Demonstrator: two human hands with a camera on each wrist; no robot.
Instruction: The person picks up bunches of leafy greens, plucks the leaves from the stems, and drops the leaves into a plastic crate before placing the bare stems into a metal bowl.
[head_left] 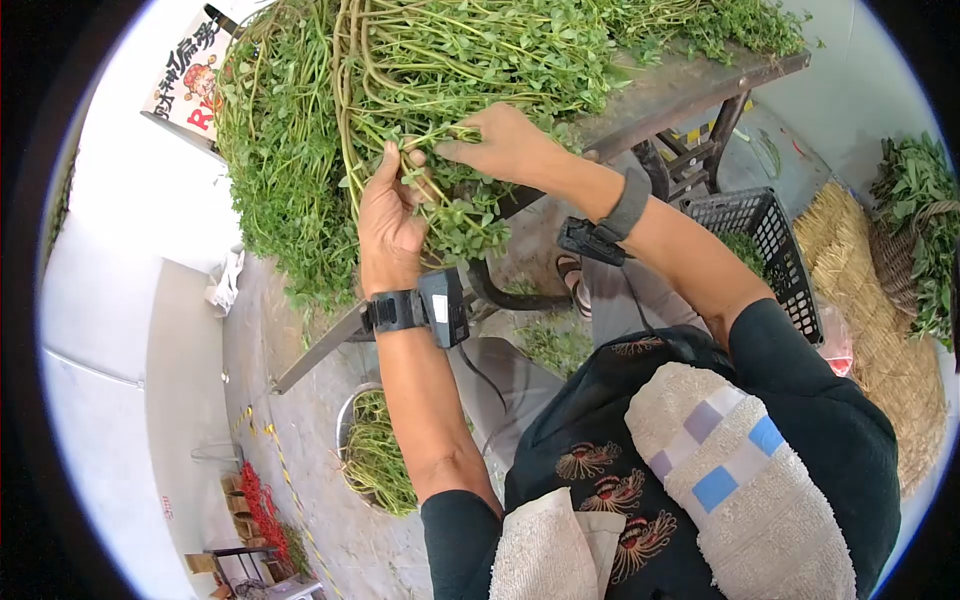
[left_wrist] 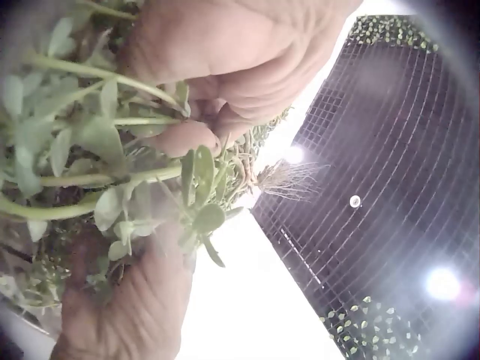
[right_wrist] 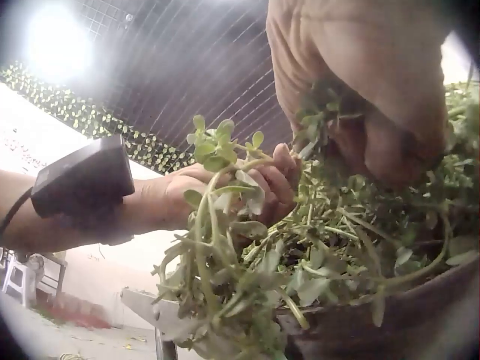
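Note:
Long-stemmed leafy greens [head_left: 470,60] lie heaped on a dark table [head_left: 690,95]. The left hand [head_left: 398,215], palm turned up, grips a few stems between thumb and curled fingers; their leafy ends [head_left: 465,225] hang over the table edge. Just right of it, the right hand [head_left: 505,148] pinches a stem of the same sprig with thumb and forefinger. In the left wrist view the fingers of one hand [left_wrist: 225,67] close on thin stems. The right wrist view shows the right hand [right_wrist: 367,82] with small leaves at its fingers, beside the left hand [right_wrist: 262,187].
A black crate [head_left: 790,255] with some greens stands right of the legs, near a straw mat [head_left: 860,330] and a woven basket [head_left: 893,265]. Below the table's left end is a metal bowl [head_left: 345,425] of stems. A sign [head_left: 190,85] stands at the upper left.

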